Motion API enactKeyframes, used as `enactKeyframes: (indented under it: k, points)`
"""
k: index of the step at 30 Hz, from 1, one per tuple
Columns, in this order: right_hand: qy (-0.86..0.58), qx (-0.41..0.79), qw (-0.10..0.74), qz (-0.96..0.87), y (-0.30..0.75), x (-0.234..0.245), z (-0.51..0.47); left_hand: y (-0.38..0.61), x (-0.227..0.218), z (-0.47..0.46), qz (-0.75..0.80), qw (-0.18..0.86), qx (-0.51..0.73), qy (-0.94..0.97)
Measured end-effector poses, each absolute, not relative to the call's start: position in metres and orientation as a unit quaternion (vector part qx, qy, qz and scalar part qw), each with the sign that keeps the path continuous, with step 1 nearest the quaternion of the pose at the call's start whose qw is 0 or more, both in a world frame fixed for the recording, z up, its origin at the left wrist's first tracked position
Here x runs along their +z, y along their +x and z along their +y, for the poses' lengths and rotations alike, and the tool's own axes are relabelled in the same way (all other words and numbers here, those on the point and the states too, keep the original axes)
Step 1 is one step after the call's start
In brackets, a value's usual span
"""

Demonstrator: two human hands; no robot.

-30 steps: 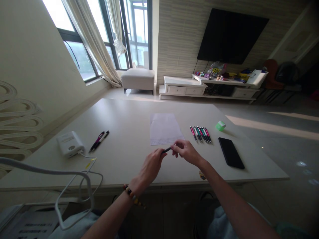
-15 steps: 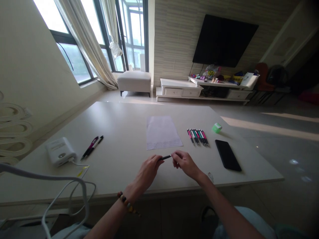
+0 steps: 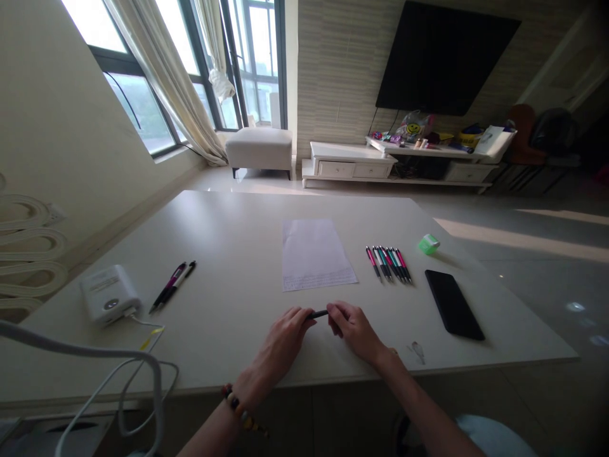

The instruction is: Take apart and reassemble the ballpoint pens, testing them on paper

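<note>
A dark pen (image 3: 317,314) spans the gap between my two hands, low over the near part of the white table (image 3: 228,343). My left hand (image 3: 287,334) is closed around one end of it. At the other end, the fingers of my right hand (image 3: 351,327) pinch the pen's tip; the exact grip is partly hidden. Just beyond my hands lies a sheet of paper (image 3: 316,254) with lines of writing along its near edge. To its right sits a row of several colored pens (image 3: 389,264). Two more pens (image 3: 172,287) lie side by side at the left.
A black phone (image 3: 453,304) and a small green-and-white item (image 3: 429,244) are at the right. Near the front edge lies a small clear object (image 3: 417,352). A white box-shaped device (image 3: 110,295) with a cable (image 3: 159,381) occupies the left side.
The view has tilted down slightly, so things appear shifted. Both hands still hold the pen, and less of it shows between them.
</note>
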State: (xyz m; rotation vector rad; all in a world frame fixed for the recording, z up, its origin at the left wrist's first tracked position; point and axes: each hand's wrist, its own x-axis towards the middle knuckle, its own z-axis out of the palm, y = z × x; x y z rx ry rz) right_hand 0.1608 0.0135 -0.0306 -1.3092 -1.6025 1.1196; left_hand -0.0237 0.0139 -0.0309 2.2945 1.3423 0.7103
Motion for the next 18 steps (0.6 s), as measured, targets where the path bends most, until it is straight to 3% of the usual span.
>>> enactKeyframes:
  k: [18]
  points:
    - [-0.526, 0.443, 0.382, -0.618, 0.156, -0.038, 0.022, -0.022, -0.048, 0.029, 0.462, 0.202, 0.276, 0.818]
